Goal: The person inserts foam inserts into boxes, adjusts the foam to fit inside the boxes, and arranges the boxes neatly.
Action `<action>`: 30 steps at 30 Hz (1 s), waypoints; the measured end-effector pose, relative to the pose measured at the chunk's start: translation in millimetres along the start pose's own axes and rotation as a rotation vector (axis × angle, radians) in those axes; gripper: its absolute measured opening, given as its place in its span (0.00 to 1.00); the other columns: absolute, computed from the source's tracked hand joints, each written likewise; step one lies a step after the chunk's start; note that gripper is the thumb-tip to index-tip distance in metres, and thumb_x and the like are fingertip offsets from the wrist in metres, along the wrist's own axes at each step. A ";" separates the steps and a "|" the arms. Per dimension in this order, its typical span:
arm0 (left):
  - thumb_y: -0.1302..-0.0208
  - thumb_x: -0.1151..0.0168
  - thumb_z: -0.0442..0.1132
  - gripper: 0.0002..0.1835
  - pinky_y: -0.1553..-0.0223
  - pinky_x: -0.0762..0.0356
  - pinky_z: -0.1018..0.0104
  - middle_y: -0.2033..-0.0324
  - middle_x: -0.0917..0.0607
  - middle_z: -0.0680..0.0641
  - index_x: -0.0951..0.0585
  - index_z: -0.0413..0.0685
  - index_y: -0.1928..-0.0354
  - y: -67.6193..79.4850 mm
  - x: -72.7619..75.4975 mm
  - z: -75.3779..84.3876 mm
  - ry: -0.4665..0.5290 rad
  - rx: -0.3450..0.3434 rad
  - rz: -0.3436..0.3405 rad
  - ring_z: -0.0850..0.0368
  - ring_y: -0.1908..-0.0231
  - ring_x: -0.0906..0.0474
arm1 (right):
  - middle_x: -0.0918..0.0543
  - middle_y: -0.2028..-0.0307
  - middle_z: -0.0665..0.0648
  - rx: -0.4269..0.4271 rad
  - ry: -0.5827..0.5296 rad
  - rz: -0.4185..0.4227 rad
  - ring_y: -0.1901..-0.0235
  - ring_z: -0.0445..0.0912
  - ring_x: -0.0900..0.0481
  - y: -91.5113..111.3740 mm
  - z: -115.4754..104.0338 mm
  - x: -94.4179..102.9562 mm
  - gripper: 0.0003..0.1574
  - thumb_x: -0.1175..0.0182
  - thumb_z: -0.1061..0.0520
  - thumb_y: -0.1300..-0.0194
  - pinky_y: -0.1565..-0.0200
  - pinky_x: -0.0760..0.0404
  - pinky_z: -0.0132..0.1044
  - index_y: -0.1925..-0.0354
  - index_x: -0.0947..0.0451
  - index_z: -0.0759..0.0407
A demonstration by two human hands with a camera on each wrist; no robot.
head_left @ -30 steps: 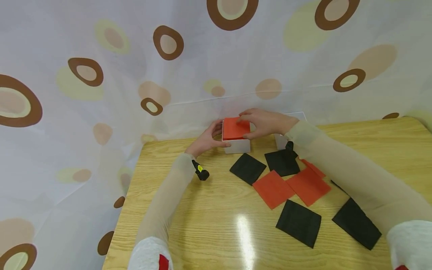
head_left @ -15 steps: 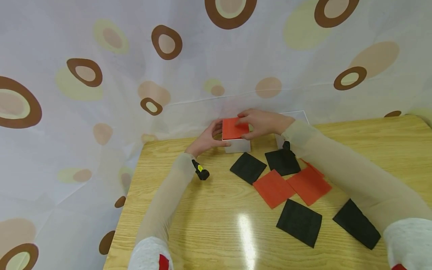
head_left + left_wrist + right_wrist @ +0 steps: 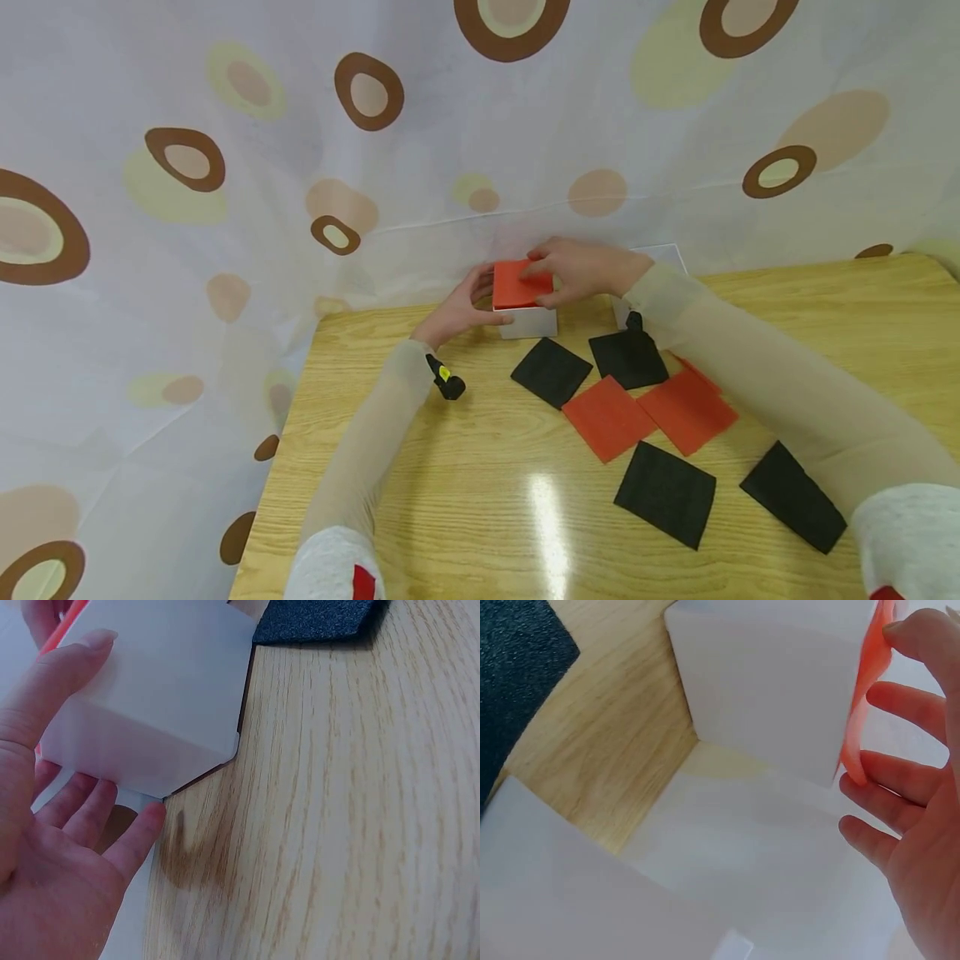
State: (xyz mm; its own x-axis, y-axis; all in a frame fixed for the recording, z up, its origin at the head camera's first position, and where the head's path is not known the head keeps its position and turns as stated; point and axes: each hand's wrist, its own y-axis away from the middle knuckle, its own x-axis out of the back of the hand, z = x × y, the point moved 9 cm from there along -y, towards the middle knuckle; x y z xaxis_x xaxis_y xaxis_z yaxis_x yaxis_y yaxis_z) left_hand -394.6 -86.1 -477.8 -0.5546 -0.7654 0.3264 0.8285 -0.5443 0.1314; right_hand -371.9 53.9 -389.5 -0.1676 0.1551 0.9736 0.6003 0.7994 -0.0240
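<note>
A small white box (image 3: 529, 323) stands at the back of the table, against the patterned backdrop. My left hand (image 3: 459, 313) grips it from the left, the thumb on its front face and the fingers around the side, as the left wrist view shows. A red cloth square (image 3: 513, 286) lies over the box's top. My right hand (image 3: 583, 265) reaches from the right and presses on that square with spread fingers. In the right wrist view the cloth bulges in waves under the thumb and fingertips.
A second white box (image 3: 663, 257) stands to the right, mostly behind the right forearm. Several black cloth squares (image 3: 666, 495) and red cloth squares (image 3: 609, 419) lie flat on the wooden table (image 3: 450, 492), some overlapping. The backdrop (image 3: 435, 167) rises right behind both boxes.
The right hand has shifted slightly left over the box, and the red cloth square lies a little flatter on top. My left hand keeps its place.
</note>
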 end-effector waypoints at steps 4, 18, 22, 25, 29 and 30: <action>0.37 0.23 0.38 0.53 0.26 0.37 0.54 0.23 0.38 0.49 0.47 0.55 0.18 -0.1 -0.3 -0.2 0.002 -0.005 0.003 0.51 0.24 0.39 | 0.22 0.37 0.72 -0.001 0.016 -0.021 0.38 0.67 0.26 0.4 3.3 -6.7 0.28 0.33 0.49 0.33 0.32 0.28 0.58 0.39 0.17 0.61; 0.37 0.24 0.39 0.54 0.25 0.38 0.55 0.22 0.38 0.50 0.49 0.56 0.17 1.3 0.6 1.8 0.000 -0.013 0.003 0.51 0.23 0.40 | 0.22 0.36 0.66 0.039 0.110 0.052 0.35 0.64 0.27 -3.7 -9.2 -4.8 0.30 0.37 0.41 0.29 0.30 0.34 0.62 0.38 0.18 0.57; 0.35 0.25 0.38 0.52 0.25 0.38 0.54 0.22 0.39 0.50 0.48 0.56 0.18 1.7 0.2 2.2 0.009 -0.016 -0.005 0.51 0.22 0.42 | 0.23 0.34 0.64 0.056 0.127 0.027 0.33 0.63 0.29 -7.1 -14.4 -10.4 0.32 0.40 0.40 0.27 0.28 0.36 0.61 0.35 0.20 0.56; 0.35 0.25 0.38 0.51 0.25 0.37 0.53 0.21 0.39 0.50 0.47 0.56 0.18 1.8 0.2 1.9 0.015 -0.015 -0.008 0.51 0.22 0.42 | 0.24 0.33 0.63 0.051 0.138 0.006 0.33 0.63 0.29 -9.0 -16.1 -14.3 0.33 0.40 0.39 0.27 0.28 0.37 0.61 0.33 0.21 0.56; 0.35 0.25 0.38 0.50 0.26 0.36 0.54 0.22 0.39 0.50 0.46 0.56 0.19 1.8 0.8 1.3 0.021 -0.016 -0.008 0.52 0.22 0.42 | 0.23 0.34 0.63 0.044 0.141 -0.009 0.33 0.63 0.29 -11.3 -17.7 -17.8 0.32 0.40 0.39 0.27 0.27 0.38 0.60 0.35 0.20 0.56; 0.35 0.25 0.38 0.50 0.26 0.36 0.54 0.22 0.39 0.50 0.45 0.56 0.19 1.8 1.0 1.0 0.023 -0.017 -0.008 0.51 0.22 0.42 | 0.23 0.34 0.63 0.044 0.143 -0.008 0.33 0.63 0.29 -11.7 -18.1 -18.0 0.32 0.40 0.39 0.27 0.27 0.37 0.60 0.35 0.20 0.56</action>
State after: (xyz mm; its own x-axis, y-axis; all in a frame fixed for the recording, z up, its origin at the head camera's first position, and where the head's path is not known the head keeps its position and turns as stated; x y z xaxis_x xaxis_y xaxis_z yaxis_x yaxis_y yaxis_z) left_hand -393.6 -87.5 -476.3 -0.5634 -0.7684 0.3037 0.8225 -0.5565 0.1176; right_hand -361.7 31.2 -402.6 -0.0573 0.0673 0.9961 0.5640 0.8254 -0.0233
